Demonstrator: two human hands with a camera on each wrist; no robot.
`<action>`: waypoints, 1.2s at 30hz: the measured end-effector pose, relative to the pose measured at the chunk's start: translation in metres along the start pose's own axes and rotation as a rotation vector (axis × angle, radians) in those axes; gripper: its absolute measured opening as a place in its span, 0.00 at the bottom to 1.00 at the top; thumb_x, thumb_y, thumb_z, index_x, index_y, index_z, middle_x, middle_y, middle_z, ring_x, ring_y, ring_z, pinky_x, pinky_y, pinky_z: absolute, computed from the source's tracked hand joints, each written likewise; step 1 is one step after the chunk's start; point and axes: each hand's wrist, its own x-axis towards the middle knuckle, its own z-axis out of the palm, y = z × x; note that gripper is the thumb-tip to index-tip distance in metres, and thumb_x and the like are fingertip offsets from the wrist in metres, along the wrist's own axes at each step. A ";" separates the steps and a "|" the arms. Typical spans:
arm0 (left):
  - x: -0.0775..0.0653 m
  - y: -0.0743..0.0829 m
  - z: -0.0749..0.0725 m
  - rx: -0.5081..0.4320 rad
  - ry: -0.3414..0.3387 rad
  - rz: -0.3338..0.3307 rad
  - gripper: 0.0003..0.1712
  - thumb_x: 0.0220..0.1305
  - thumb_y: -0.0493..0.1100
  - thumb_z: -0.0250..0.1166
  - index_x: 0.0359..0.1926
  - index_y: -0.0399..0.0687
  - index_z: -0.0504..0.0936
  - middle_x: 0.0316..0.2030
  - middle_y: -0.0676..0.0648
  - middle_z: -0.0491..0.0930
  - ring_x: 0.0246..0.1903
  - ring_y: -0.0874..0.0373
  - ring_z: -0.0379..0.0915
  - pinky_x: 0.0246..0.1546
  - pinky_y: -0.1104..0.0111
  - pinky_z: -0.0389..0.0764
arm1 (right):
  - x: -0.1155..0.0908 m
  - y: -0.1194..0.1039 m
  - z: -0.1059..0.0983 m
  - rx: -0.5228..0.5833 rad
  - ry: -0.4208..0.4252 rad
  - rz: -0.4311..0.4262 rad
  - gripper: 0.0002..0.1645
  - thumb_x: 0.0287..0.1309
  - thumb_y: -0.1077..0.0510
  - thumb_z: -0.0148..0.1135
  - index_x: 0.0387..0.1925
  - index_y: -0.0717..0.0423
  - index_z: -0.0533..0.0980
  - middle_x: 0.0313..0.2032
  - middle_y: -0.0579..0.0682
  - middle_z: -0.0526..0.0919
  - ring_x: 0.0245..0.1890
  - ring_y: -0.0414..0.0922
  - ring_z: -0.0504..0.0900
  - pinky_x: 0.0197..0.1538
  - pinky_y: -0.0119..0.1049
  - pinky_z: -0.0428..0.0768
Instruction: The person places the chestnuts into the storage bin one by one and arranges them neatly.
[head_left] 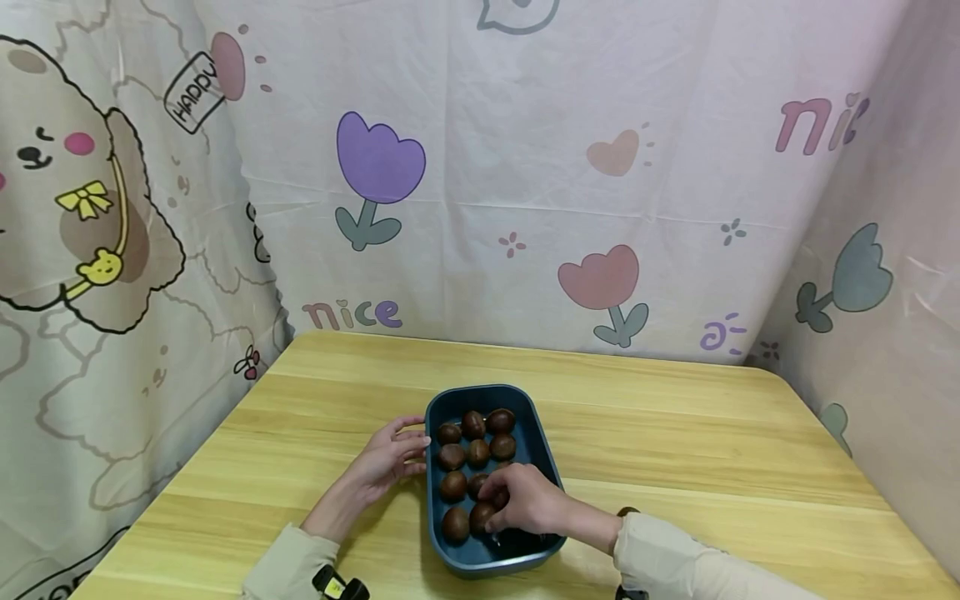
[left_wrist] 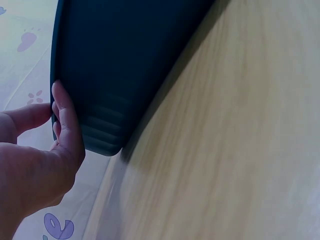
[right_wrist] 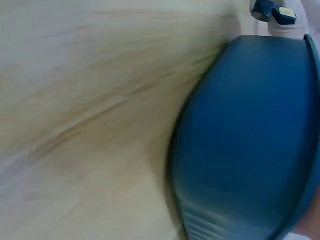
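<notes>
A dark blue, deep rectangular tray (head_left: 546,446) with rounded corners stands on the table. Loose rows of round, glossy brown nuts that look like chestnuts (head_left: 455,524) lie inside it. From above, my right hand (head_left: 531,500) reaches over the tray's near right part, thumb and fingers bent round a chestnut (head_left: 482,515); the hand partly hides that nut and its neighbours. On the left side, my left hand (head_left: 386,458) touches the tray's outer wall and rim with fairly straight fingers. The left wrist view shows these fingers (left_wrist: 67,122) against the wall.
The tray rests on a light wooden table (head_left: 660,433) with a rounded far right corner. A printed cloth curtain (head_left: 480,167) hangs behind and along both sides. Each wrist wears a small dark strapped device (head_left: 339,583).
</notes>
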 end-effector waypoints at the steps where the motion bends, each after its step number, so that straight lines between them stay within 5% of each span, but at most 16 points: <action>1: 0.000 0.000 0.000 0.001 0.000 0.000 0.30 0.68 0.32 0.56 0.65 0.30 0.53 0.37 0.46 0.75 0.30 0.61 0.75 0.34 0.69 0.81 | 0.000 -0.001 -0.003 0.010 0.001 0.002 0.15 0.45 0.64 0.75 0.38 0.60 0.82 0.33 0.45 0.83 0.32 0.36 0.79 0.36 0.28 0.77; 7: 0.001 -0.002 -0.001 0.005 -0.002 0.002 0.30 0.68 0.32 0.56 0.65 0.30 0.54 0.37 0.46 0.75 0.30 0.61 0.75 0.34 0.69 0.81 | 0.000 -0.013 -0.032 0.090 0.061 -0.007 0.15 0.53 0.65 0.70 0.44 0.65 0.80 0.38 0.54 0.83 0.37 0.46 0.80 0.37 0.32 0.79; 12: 0.002 -0.003 -0.002 0.004 0.002 0.003 0.29 0.67 0.31 0.56 0.64 0.30 0.55 0.37 0.46 0.75 0.29 0.61 0.76 0.34 0.68 0.81 | -0.008 -0.014 -0.060 0.095 0.102 0.009 0.16 0.55 0.60 0.69 0.45 0.62 0.80 0.39 0.52 0.83 0.37 0.44 0.78 0.37 0.32 0.78; 25: 0.001 -0.001 -0.001 0.003 -0.002 0.000 0.29 0.67 0.32 0.57 0.64 0.30 0.55 0.36 0.47 0.76 0.29 0.61 0.75 0.34 0.69 0.81 | -0.048 0.020 -0.090 0.170 0.130 0.028 0.13 0.55 0.64 0.67 0.42 0.66 0.79 0.40 0.57 0.81 0.41 0.49 0.78 0.39 0.34 0.80; 36: 0.001 -0.001 -0.001 0.007 -0.002 -0.003 0.30 0.67 0.32 0.57 0.65 0.30 0.54 0.36 0.47 0.75 0.29 0.61 0.75 0.34 0.69 0.80 | -0.086 0.072 -0.099 0.162 -0.024 0.082 0.12 0.51 0.67 0.68 0.39 0.66 0.78 0.39 0.57 0.80 0.41 0.57 0.77 0.42 0.32 0.79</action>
